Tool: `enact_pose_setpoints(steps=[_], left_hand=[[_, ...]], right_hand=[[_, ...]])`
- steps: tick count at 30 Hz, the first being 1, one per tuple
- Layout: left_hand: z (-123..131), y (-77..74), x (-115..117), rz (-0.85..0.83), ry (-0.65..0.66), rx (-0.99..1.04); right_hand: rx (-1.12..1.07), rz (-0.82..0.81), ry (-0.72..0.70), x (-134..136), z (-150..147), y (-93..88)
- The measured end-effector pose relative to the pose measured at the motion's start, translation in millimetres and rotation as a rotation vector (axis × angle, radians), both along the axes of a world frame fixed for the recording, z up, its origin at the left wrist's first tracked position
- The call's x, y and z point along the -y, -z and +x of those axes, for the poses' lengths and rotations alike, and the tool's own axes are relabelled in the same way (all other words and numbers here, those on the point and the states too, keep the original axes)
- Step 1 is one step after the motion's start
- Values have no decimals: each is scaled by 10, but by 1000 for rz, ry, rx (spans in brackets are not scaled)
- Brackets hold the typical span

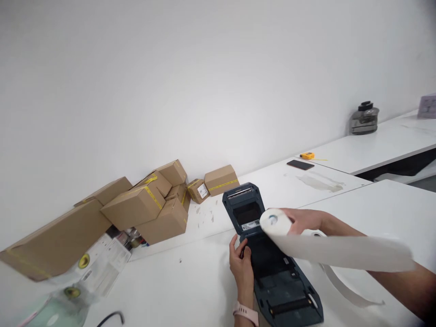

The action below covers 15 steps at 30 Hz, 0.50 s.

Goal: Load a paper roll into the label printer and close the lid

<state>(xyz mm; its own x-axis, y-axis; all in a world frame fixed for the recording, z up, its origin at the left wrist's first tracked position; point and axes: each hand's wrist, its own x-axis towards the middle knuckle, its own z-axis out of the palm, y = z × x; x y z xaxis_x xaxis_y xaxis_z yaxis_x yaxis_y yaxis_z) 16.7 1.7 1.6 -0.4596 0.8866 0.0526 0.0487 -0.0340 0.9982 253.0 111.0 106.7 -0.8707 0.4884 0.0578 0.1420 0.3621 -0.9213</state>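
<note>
White paper roll (274, 221): your right hand (303, 220) grasps it from the side, fingers closed round it, the core end turned towards you. It sits in the air just above the hinge of the open label printer (272, 272), not seated in it. A broad strip of paper (340, 252) runs off to your right, blurred, and a narrower loose tail (344, 288) curls down onto the white table (190, 290).

- Your left hand (241, 268) has its fingers curled onto the left rim of the printer's dark base, clasping it. As I read it, that grip keeps the light casing from sliding on the smooth top.
- The lid (243, 204) is tipped back towards the wall, so the bay lies exposed beneath the roll.
- A pink-strapped watch (245, 313) is on your left wrist.

Writing:
- A pale sticker (251, 225) inside the lid carries print that is too small to read.
- One of the cardboard boxes (136, 206) stacked against the wall, bound in yellow tape, carries a white label (203, 190), also unreadable.
- The clear bags (98, 268) at the left show round yellow stickers whose text cannot be made out.
- No brand is legible anywhere.

Well apart on the far table are a dark phone (300, 165) and a yellow tape measure (307, 156).
</note>
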Motion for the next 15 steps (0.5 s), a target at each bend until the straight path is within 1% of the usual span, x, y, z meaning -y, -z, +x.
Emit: enact_pose_setpoints(steps=[2, 4, 6, 9, 15], left_hand=[[-32, 41, -12, 21, 29, 139], [-57, 93, -31, 33, 37, 242], [-66, 139, -50, 48, 36, 291], [-41, 171, -58, 75, 26, 296], [22, 124, 7, 87, 5, 203]], right_hand=[[158, 114, -149, 66, -300, -51], [320, 221, -234, 97, -555, -43], [446, 283, -241, 94, -721, 5], [590, 354, -221, 59, -825, 97], [731, 455, -182, 30, -930, 266]])
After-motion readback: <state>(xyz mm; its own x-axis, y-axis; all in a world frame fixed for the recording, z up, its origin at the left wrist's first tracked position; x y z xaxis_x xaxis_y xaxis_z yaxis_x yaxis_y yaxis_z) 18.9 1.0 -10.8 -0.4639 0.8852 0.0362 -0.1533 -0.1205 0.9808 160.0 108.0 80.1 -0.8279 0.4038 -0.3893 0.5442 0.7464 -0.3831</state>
